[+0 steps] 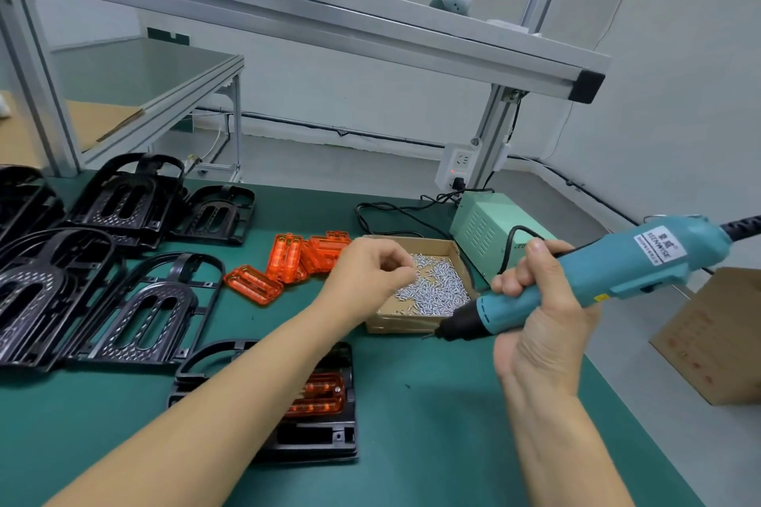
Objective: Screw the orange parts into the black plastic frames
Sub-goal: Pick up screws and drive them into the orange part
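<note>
Reaching into screw box [428,255], left hand [366,272] fingers curled, contents unclear; right hand [539,317] gripping electric screwdriver [609,272]; black frame [313,436] with orange part [321,395] on desk [432,424]

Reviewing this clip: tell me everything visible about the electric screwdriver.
The electric screwdriver has a teal plastic-looking body with a black nose and a thin bit at its tip, a white label with printed text, and a black cord leaving its rear toward the right. The right hand grips its front half, holding it in the air, tilted with the bit pointing down-left near the front corner of the cardboard screw box. Nothing else touches it.
</note>
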The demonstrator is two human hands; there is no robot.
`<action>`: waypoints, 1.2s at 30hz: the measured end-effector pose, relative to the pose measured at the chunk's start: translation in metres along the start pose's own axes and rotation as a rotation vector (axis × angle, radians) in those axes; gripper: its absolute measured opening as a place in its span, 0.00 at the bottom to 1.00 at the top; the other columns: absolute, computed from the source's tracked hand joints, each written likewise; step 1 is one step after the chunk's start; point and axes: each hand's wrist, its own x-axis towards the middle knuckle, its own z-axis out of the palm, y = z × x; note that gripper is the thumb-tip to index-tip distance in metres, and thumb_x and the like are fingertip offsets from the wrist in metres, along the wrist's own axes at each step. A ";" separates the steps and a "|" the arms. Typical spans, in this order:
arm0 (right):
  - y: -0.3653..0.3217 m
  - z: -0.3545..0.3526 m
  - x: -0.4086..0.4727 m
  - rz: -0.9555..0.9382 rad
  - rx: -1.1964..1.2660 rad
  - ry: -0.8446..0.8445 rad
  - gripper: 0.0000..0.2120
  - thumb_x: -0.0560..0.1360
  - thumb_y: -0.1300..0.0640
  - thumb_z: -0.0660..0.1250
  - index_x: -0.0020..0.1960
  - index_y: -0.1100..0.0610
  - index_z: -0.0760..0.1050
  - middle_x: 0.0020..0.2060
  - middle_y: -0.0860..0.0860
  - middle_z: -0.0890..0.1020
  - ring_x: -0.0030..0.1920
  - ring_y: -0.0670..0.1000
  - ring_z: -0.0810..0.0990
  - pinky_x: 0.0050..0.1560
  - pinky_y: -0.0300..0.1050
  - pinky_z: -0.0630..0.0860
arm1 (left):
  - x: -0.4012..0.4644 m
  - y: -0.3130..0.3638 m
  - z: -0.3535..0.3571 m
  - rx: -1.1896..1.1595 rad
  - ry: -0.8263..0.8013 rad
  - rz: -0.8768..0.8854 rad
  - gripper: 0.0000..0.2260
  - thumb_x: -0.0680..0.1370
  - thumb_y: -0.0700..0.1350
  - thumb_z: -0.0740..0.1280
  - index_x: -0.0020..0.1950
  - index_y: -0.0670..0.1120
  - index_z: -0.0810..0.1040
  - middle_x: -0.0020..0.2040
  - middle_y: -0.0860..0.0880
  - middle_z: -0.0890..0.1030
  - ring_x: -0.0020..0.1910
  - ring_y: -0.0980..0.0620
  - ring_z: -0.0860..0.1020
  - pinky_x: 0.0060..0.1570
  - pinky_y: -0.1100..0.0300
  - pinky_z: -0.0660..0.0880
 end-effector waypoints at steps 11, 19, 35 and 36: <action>-0.004 0.022 -0.027 0.150 0.186 -0.030 0.12 0.76 0.65 0.64 0.38 0.51 0.72 0.24 0.46 0.67 0.23 0.45 0.66 0.29 0.38 0.69 | -0.084 -0.006 -0.048 -0.773 0.072 -0.367 0.04 0.68 0.35 0.71 0.40 0.41 0.84 0.39 0.42 0.84 0.33 0.53 0.80 0.34 0.64 0.78; -0.017 0.046 -0.043 0.167 0.274 -0.092 0.11 0.76 0.63 0.62 0.37 0.51 0.71 0.24 0.45 0.66 0.23 0.44 0.65 0.28 0.37 0.68 | -0.114 -0.010 -0.061 -1.109 0.049 -0.543 0.06 0.64 0.38 0.72 0.38 0.44 0.86 0.39 0.45 0.83 0.33 0.52 0.81 0.28 0.61 0.78; -0.022 0.065 -0.063 0.188 0.310 -0.182 0.09 0.75 0.62 0.63 0.38 0.52 0.71 0.23 0.45 0.67 0.22 0.43 0.66 0.29 0.35 0.68 | -0.135 0.000 -0.060 -1.080 0.019 -0.447 0.07 0.64 0.37 0.71 0.40 0.41 0.85 0.37 0.43 0.82 0.33 0.53 0.79 0.33 0.63 0.78; -0.022 0.065 -0.063 0.188 0.309 -0.186 0.09 0.75 0.62 0.63 0.38 0.52 0.71 0.23 0.45 0.67 0.22 0.43 0.66 0.28 0.35 0.68 | -0.136 0.001 -0.060 -1.080 0.018 -0.443 0.07 0.65 0.37 0.71 0.40 0.41 0.85 0.37 0.43 0.82 0.33 0.53 0.79 0.33 0.63 0.78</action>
